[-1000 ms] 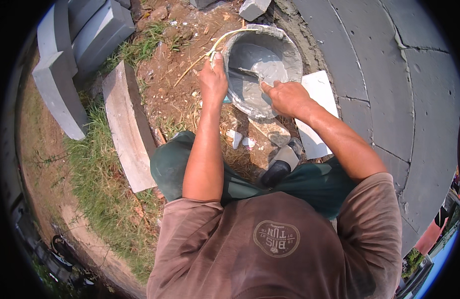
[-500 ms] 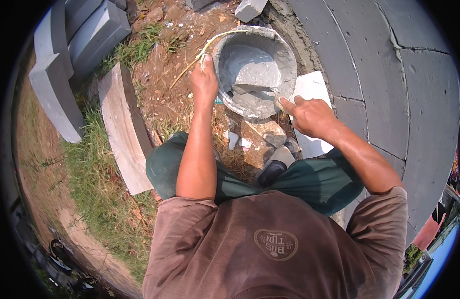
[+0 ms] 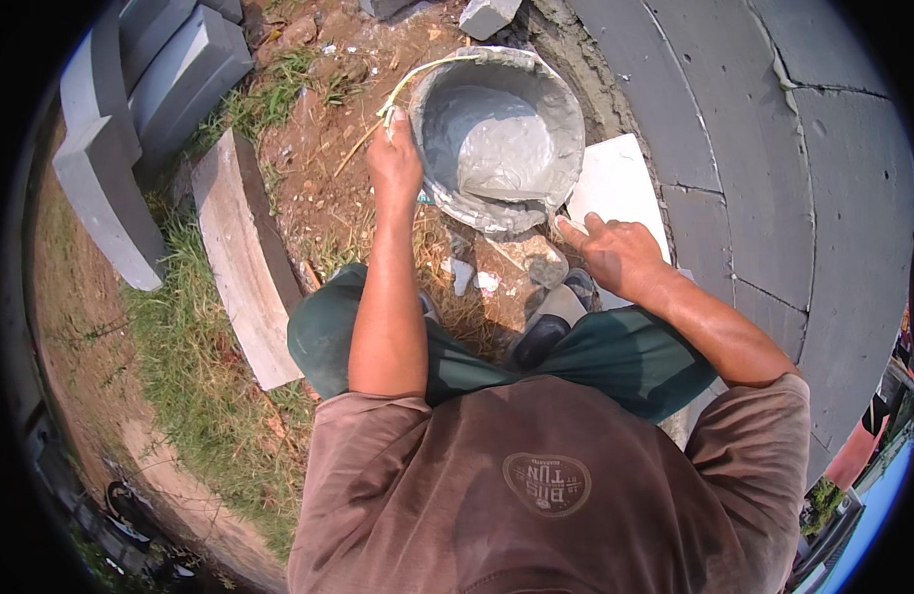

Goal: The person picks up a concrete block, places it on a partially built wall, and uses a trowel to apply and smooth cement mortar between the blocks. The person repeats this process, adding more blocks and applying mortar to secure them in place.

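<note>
A round bucket, its rim and walls crusted grey, sits on the ground ahead of the person, tipped so its mouth faces them. Wet grey mortar lies inside, smooth and shiny in the middle, with a trowel coated in it near the closest edge. The left hand has its fingers closed round the bucket's pale yellow handle at the left side. The right hand is just outside the rim, fingers curled about the trowel's grip, the index finger reaching forward along it; the grip itself is mostly hidden.

Beneath the right hand, a flat white board lies between the bucket and a wall of grey blocks, whose mortar joints show as thin lines. A rough strip of mortar runs along the wall's foot. A stone lies just below the bucket.

To the left the surface is reddish bare soil with small rubble, then a long pale slab, sunlit grass and stacked grey blocks. A dark wheel shows at the lower left.
</note>
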`<action>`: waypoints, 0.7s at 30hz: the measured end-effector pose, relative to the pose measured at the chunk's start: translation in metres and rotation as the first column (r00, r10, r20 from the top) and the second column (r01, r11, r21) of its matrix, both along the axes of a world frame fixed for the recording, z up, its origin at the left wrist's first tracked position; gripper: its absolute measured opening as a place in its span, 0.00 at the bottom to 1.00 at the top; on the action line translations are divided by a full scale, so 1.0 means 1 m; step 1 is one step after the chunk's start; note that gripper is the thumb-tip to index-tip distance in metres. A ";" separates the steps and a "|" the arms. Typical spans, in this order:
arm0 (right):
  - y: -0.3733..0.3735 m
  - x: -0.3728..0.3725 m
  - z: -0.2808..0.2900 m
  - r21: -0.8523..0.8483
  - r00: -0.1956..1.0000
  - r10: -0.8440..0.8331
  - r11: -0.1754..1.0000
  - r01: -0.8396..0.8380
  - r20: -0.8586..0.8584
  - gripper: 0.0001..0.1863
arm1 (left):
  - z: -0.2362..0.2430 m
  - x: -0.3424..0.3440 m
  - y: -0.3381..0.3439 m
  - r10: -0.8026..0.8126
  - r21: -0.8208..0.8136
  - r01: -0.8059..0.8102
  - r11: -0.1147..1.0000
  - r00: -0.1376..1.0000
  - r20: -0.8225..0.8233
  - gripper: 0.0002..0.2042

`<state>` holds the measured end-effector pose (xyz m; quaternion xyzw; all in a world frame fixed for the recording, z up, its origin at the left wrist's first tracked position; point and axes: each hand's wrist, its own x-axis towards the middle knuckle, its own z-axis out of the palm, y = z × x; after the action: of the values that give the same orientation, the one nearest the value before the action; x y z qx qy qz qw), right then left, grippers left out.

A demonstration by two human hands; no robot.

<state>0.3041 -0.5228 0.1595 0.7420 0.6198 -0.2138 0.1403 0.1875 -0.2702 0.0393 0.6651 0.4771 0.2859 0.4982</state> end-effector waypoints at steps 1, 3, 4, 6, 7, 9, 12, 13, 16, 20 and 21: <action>-0.006 -0.003 0.003 -0.028 0.999 -0.017 0.999 0.016 -0.040 0.31 | 0.000 0.000 -0.001 0.006 -0.002 -0.006 1.000 1.000 0.006 0.23; -0.009 -0.006 0.030 -0.093 0.992 -0.049 0.995 0.039 -0.115 0.30 | 0.000 -0.002 -0.004 0.025 -0.013 -0.025 1.000 0.999 0.020 0.24; -0.006 0.007 0.049 -0.139 0.985 -0.099 0.987 0.079 -0.140 0.30 | 0.001 -0.003 -0.002 0.004 -0.029 -0.005 1.000 0.999 -0.037 0.24; 0.003 0.035 0.086 -0.228 0.968 -0.184 0.963 0.142 -0.173 0.30 | 0.007 -0.005 0.002 -0.025 -0.061 0.017 0.998 0.990 -0.140 0.25; 0.003 0.036 0.086 -0.187 0.969 -0.195 0.968 0.166 -0.150 0.29 | 0.004 -0.005 0.000 -0.003 -0.039 -0.002 0.999 0.994 -0.107 0.25; 0.002 0.032 0.075 -0.085 0.966 -0.232 0.971 0.224 -0.110 0.29 | 0.001 -0.002 -0.001 0.026 0.021 -0.025 0.999 0.999 -0.041 0.26; 0.006 0.039 0.011 -0.183 0.919 -0.189 0.974 0.131 -0.346 0.29 | 0.011 0.000 -0.005 -0.027 -0.068 0.021 0.997 0.996 -0.081 0.28; 0.020 0.039 -0.003 -0.263 0.923 -0.243 0.950 0.165 -0.299 0.29 | -0.001 -0.001 -0.004 0.000 -0.049 -0.003 0.999 0.998 -0.064 0.28; 0.056 0.042 -0.028 -0.305 0.951 -0.272 0.927 0.218 -0.150 0.26 | 0.014 -0.001 -0.006 -0.056 -0.081 0.049 0.995 0.995 -0.088 0.27; 0.045 0.050 -0.022 -0.117 0.947 -0.301 0.950 0.289 -0.109 0.26 | 0.012 -0.002 -0.007 -0.047 -0.058 0.043 0.997 0.995 -0.082 0.24; 0.032 0.052 -0.013 0.013 0.950 -0.284 0.958 0.288 -0.130 0.25 | 0.015 -0.002 -0.008 -0.052 -0.087 0.044 0.995 0.994 -0.091 0.23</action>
<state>0.3564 -0.4904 0.1461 0.8109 0.5167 -0.2688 0.0566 0.1856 -0.2781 0.0543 0.6672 0.4955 0.2219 0.5099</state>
